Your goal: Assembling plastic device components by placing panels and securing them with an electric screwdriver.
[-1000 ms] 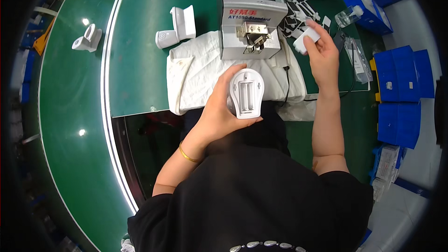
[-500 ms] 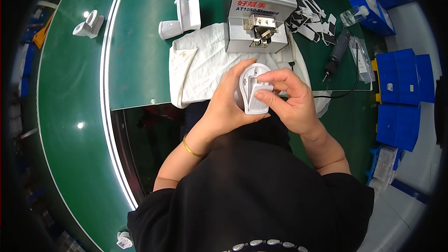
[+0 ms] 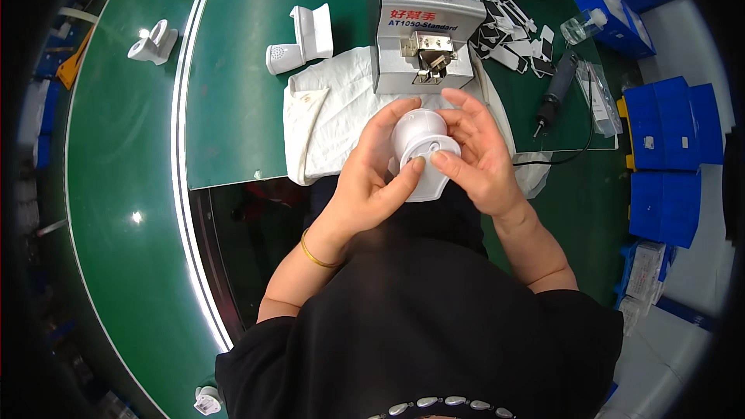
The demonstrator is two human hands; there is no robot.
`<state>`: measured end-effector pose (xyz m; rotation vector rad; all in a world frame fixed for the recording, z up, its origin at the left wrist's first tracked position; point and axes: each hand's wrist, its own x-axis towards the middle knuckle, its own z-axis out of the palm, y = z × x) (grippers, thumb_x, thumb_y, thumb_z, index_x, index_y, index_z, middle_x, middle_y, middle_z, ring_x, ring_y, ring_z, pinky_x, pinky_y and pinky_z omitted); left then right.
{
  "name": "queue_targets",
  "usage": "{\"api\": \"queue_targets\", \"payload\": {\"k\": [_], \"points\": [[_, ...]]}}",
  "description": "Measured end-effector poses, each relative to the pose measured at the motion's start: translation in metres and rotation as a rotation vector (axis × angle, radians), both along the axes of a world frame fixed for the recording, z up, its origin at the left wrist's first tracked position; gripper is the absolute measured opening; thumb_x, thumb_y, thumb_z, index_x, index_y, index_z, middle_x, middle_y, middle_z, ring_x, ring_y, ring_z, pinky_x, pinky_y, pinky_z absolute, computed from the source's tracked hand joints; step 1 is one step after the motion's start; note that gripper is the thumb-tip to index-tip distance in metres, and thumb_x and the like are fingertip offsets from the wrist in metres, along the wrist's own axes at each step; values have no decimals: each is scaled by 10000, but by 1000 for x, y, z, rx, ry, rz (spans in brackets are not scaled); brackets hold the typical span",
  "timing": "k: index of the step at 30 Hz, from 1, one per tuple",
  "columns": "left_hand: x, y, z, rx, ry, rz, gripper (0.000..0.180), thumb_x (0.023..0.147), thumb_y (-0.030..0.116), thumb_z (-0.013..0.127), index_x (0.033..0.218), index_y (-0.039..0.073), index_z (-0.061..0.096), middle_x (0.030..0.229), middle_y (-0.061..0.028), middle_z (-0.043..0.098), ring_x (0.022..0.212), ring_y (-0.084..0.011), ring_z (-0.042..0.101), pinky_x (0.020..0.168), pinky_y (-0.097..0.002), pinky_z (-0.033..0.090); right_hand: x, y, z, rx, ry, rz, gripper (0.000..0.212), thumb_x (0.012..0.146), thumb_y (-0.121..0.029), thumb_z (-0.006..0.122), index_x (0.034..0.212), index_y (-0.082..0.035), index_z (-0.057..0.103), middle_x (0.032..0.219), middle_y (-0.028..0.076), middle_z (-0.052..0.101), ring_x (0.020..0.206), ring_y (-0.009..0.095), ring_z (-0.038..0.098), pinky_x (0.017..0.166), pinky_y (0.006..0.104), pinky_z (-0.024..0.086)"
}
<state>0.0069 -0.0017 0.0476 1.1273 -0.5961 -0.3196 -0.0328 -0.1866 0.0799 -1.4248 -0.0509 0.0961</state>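
A white plastic housing [image 3: 420, 130], with a rounded body and a flat oval end plate, is held in front of me just past the bench edge. My left hand [image 3: 371, 182] is closed round its left side, thumb pressed on the end plate. From the other side my right hand [image 3: 487, 161] grips it too, the thumb on the plate near a small round recess and the fingers behind the body. The fingertips behind the housing are partly hidden. Under and beyond the hands a white cloth [image 3: 330, 105] lies on the green bench.
A grey machine [image 3: 425, 19] stands on the cloth. Left of it sits a white plastic unit [image 3: 312, 37]; farther left is another white part [image 3: 154, 43]. To the right are flat white-and-black pieces [image 3: 508, 53], a clear bottle [image 3: 580, 29], a corded electric screwdriver [image 3: 555, 97] and blue bins [image 3: 663, 128].
The housing has been turned over, from its side with an open recess and a small cover to its rounded body and end plate. My right fingers have moved from the cover to the housing's side.
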Motion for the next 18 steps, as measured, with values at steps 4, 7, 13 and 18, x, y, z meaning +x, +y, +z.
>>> {"api": "queue_targets", "payload": {"k": [4,7,13,18], "points": [[-2,-1,2,23,-21,0,669,942,14,571,1515,-60,235,1518,-201,363,1406,-281,366,1164,-400,275,-1,-1,-1,-82,-90,-22,698,901,-42,692,1483,-35,306,1250,145,577,1141,200,582,991,334,467],[-4,-4,5,-8,87,19,761,895,83,718,1513,-4,283,1522,-165,373,1370,-258,420,1124,-393,351,-1,-5,0,-6,-17,-23,711,899,-31,702,1486,-58,302,1247,136,583,1135,190,585,980,332,479],[-7,-7,-8,446,-453,113,1088,606,161,940,1487,42,312,1458,-168,443,1321,-358,463,1119,-421,383,29,-63,-8,-165,-32,-148,571,880,-42,743,1387,-47,479,1211,113,625,1079,168,614,949,318,507],[-13,-9,13,514,-406,197,1042,552,169,949,1429,40,402,1421,-134,501,1144,-365,524,1001,-411,465,72,-214,-33,-1422,-7,-1032,736,783,-464,795,1344,-58,548,1233,235,606,1117,395,601,963,449,489]]}}
